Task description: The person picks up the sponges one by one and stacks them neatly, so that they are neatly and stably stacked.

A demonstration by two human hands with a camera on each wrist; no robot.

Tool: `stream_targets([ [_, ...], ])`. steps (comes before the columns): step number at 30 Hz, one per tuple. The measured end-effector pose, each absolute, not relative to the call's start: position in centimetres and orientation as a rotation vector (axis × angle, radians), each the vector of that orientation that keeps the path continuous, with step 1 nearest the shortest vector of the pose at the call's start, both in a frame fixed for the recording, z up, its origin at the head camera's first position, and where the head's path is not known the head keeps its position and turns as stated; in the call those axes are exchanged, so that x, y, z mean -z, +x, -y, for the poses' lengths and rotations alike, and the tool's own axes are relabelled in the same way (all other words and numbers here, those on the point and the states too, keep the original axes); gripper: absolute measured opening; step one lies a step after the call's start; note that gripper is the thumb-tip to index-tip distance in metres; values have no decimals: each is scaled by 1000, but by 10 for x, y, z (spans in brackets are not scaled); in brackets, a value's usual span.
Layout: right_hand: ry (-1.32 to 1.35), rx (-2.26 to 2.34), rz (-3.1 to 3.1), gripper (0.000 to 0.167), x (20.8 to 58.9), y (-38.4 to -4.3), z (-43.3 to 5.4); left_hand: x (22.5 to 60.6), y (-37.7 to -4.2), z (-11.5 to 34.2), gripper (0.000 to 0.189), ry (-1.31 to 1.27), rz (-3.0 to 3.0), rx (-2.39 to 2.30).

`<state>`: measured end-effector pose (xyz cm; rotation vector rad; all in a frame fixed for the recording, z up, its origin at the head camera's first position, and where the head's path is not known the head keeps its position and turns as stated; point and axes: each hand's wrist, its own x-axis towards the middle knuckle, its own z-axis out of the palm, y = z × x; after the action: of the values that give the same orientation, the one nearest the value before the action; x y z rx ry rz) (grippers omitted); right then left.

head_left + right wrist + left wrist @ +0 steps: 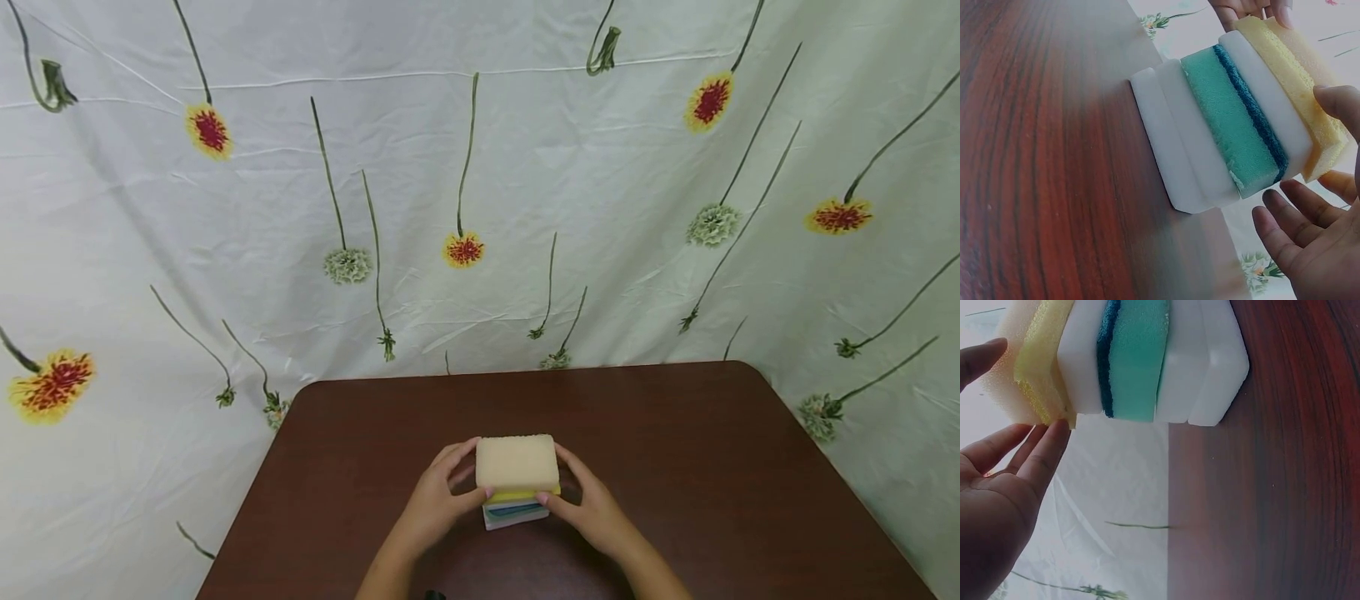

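A stack of sponges stands on the table, topped by a cream sponge (517, 462). Beneath that lies a yellow sponge (1285, 72), then a white block (1266, 97), a teal sponge (1138, 359) with a dark blue scouring layer, and two white blocks (1216, 369) at the bottom. My left hand (435, 500) holds the cream sponge at its left side, thumb at the front corner and fingertips by the yellow edge. On the right side my right hand (596, 504) grips the same sponge, its thumb at the front corner and its lower fingers spread beside the stack.
The dark brown wooden table (360, 450) extends around the stack. A white cloth (420, 167) printed with flowers hangs behind and along the sides. A small black object (435, 595) shows at the near edge of the head view.
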<state>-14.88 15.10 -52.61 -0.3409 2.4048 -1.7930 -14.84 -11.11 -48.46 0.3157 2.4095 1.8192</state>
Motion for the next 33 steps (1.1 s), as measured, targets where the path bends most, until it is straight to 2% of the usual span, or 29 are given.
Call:
stream_targets([
  [5,-390,1806,-2451,79,526,-149,-151,485,-149,112,77,304,-2445,-1775],
  [14,-421,1822,-2456,68,526,-149,-152,484,-149,113,78,267,-2412,-1761],
  [21,-386,1839,-2427,67,527,-148,-151,485,-150,114,81,271,-2416,-1737],
  [27,-448,1857,-2409,69,526,-150,-153,485,-150,114,80,289,-2450,-1719],
  [33,-544,1914,-2451,73,522,-153,-157,482,-146,114,87,296,-2527,-1729],
])
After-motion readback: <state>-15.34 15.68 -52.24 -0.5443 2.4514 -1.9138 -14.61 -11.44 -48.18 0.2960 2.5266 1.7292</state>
